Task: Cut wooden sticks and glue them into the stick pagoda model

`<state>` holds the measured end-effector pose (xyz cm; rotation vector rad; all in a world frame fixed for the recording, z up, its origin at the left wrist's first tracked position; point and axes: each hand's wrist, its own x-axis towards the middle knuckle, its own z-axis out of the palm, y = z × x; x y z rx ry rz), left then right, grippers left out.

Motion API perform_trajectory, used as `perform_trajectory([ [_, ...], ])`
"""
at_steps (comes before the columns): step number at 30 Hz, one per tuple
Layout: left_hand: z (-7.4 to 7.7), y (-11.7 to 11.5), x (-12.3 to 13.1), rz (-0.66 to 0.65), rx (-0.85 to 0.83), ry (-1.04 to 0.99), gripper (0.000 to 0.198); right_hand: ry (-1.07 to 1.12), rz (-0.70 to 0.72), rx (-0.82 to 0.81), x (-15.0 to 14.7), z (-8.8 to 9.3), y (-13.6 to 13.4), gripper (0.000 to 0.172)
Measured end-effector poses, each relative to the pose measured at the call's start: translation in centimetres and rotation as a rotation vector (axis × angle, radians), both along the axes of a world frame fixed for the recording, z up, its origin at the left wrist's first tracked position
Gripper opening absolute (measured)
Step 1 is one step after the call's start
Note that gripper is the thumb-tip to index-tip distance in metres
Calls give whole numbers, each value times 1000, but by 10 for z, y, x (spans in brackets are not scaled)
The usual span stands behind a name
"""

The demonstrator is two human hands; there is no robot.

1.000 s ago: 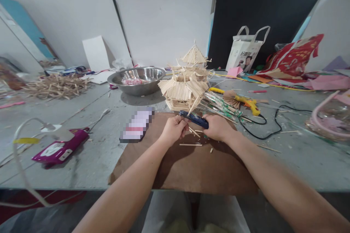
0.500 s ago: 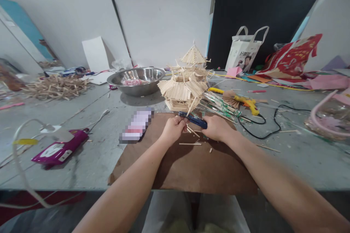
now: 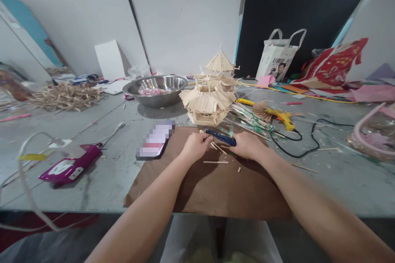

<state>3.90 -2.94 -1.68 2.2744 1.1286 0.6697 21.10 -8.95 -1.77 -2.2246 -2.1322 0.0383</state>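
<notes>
My left hand (image 3: pixel 196 146) is closed over the brown board (image 3: pixel 222 201), its fingertips pinching what looks like a thin wooden stick (image 3: pixel 201 131), partly hidden by the fingers. My right hand (image 3: pixel 247 144) grips a dark blue hand tool (image 3: pixel 220 136), seemingly pliers, whose tip points left toward the left fingertips. Short cut sticks (image 3: pixel 216 162) and small offcuts lie on the board below the hands. Just beyond stands a pavilion model (image 3: pixel 210 104) built of pale sticks, with a pointed roof (image 3: pixel 220 62) behind it.
A steel bowl (image 3: pixel 156 98) stands behind left, near a phone (image 3: pixel 156 141). To the left are a purple power block (image 3: pixel 70 168) and a heap of wood strips (image 3: pixel 66 98). At right lie wrapped sticks (image 3: pixel 251 117), a yellow glue gun (image 3: pixel 282 119) and its black cord.
The tilted stick that rose from the tool's tip toward the model no longer shows there. The left fingers have drawn slightly away from the tool. The view has shifted a little.
</notes>
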Motion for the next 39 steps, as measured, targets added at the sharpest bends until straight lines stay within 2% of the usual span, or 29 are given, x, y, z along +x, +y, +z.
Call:
perform_trajectory([
  [4,-2,1,0,28,105,147,28,-8,13,54,8,0,1,31],
  [9,-3,6,-4,144,172,203,30,38,5,119,16,3,1,51],
  [17,-1,11,-10,314,129,334,28,-28,49,15,6,-3,0,69],
  [19,-1,11,-10,331,109,353,28,12,32,16,5,0,0,65],
  [22,-3,10,-11,348,87,355,29,55,-18,105,13,5,1,47],
  [24,-4,10,-13,355,76,354,30,65,-99,164,25,8,3,33],
  [26,-5,10,-15,367,67,350,31,60,-208,149,40,7,5,26],
  [30,-7,9,-17,386,44,340,33,53,-339,35,62,0,8,19],
  [35,-5,5,-16,378,86,337,33,68,-363,-60,66,-7,9,17],
  [39,2,-2,-16,358,150,426,34,78,-369,-94,66,-5,8,21],
])
